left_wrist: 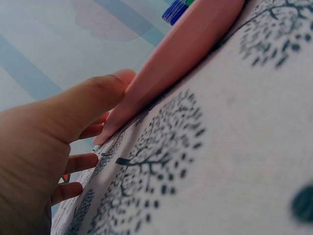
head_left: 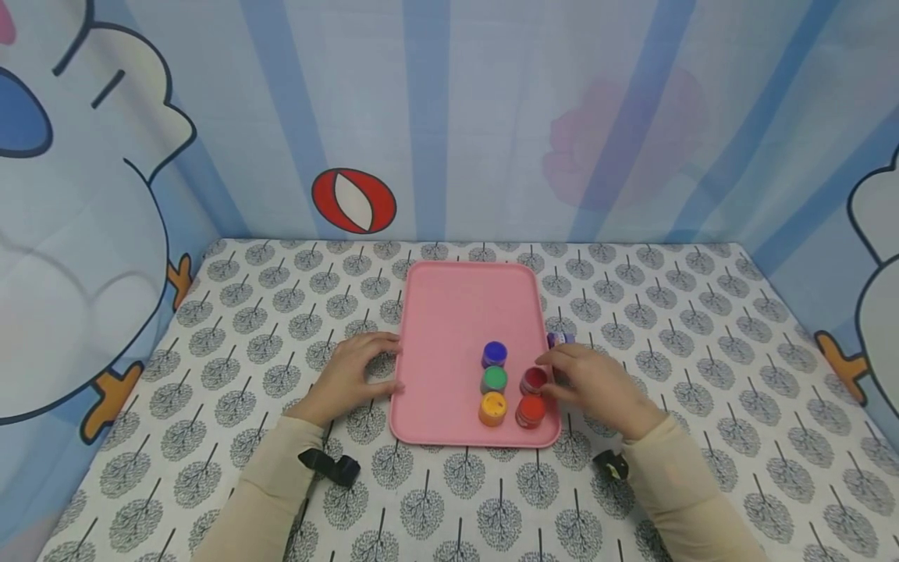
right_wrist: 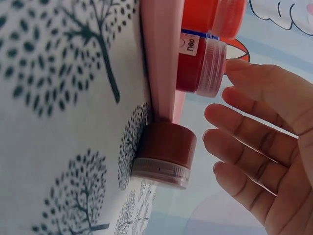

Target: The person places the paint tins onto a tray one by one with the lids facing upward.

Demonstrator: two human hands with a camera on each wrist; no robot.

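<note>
A pink tray [head_left: 456, 312] lies on the tree-print cloth. In its near right corner stand a blue jar [head_left: 495, 353], a green jar [head_left: 494, 380], an orange jar [head_left: 493, 408], a dark red jar [head_left: 534, 381] and a red jar [head_left: 531, 411]. My left hand [head_left: 382, 365] rests against the tray's left rim, thumb [left_wrist: 93, 98] touching the rim [left_wrist: 181, 54], and holds nothing. My right hand [head_left: 551, 371] hovers at the tray's right rim with straight, spread fingers [right_wrist: 244, 127] beside the red jar [right_wrist: 200, 68]. Whether they touch its lid I cannot tell.
A small dark jar [head_left: 560, 339] lies on its side on the cloth just outside the tray's right rim [right_wrist: 161, 58], under my right hand; the right wrist view shows it as a maroon jar [right_wrist: 164, 152]. Printed curtain walls [head_left: 449, 117] close in the table on three sides.
</note>
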